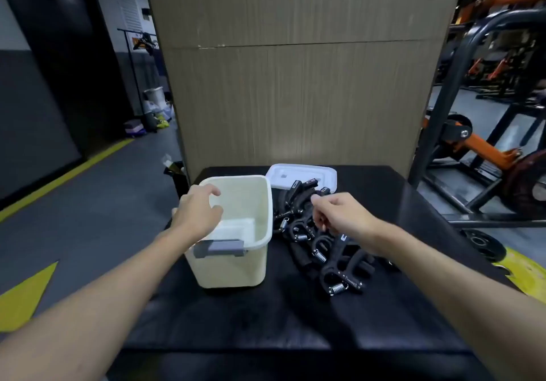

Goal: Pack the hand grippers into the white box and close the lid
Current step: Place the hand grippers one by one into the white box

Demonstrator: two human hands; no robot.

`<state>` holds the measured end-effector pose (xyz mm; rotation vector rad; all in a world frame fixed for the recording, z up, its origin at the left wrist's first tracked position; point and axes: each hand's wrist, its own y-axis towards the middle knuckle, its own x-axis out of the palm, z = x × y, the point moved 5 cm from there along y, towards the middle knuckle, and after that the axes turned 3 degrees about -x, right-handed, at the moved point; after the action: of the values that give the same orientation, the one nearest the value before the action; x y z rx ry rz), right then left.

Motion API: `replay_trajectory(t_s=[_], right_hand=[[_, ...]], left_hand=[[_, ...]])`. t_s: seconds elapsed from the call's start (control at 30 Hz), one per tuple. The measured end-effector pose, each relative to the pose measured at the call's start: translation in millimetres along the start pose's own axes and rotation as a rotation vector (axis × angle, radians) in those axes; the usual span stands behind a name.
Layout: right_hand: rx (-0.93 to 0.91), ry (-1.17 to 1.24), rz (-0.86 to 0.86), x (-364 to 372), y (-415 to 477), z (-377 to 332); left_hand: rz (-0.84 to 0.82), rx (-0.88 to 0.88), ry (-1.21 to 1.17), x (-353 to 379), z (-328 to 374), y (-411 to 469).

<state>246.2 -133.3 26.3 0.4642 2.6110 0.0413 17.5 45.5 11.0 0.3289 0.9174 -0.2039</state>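
The black worktop [295,315] carries the open box [236,265], which looks empty. The grippers [319,241] lie piled just right of it, with the lid [301,174] behind. The left hand [198,212] is at the rim with loose fingers. The right hand [339,215] is over the pile with curled fingers; I cannot tell if they pinch one. Packing seems to be just starting, and the next move needs a firm grasp on one gripper.

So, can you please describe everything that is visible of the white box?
The white box is a cream-white, plastic-looking bin with rounded corners. It stands upright on the black table, apparently empty, its lid off and lying behind it to the right. A grey handle sits on its near rim. The left hand is over its left rim; contact is unclear. The hand grippers lie just right of it.
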Motion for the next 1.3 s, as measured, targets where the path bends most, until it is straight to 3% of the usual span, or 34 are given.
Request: replay_trajectory(t_s=[0.13,0.37,0.43,0.8,0.9,1.0,1.13,1.3], right_hand=[[0.082,-0.167,0.054,14,-7,48],[0.186,-0.759,0.059,24,-22,105],[0.184,-0.899,0.015,27,-25,114],[0.041,-1.222,0.057,38,-24,126],[0.018,-1.222,0.091,35,-24,129],[-0.005,-1.182,0.111,33,-26,130],[-0.069,-0.927,0.248,28,-27,118],[-0.147,-0.61,0.388,17,-17,83]], left_hand=[[-0.009,-0.105,0.176,9,-26,-9],[0.073,-0.289,0.057,4,-51,-11],[0.076,-0.259,0.023,2,-54,-12],[-0.353,-0.078,-0.098,9,-66,-20],[-0.419,-0.025,-0.084,7,-59,-26],[-0.354,0.08,-0.199,5,-51,-28],[-0.221,-0.221,-0.296,11,-74,-27],[-0.154,-0.223,-0.268,8,-70,-32]])
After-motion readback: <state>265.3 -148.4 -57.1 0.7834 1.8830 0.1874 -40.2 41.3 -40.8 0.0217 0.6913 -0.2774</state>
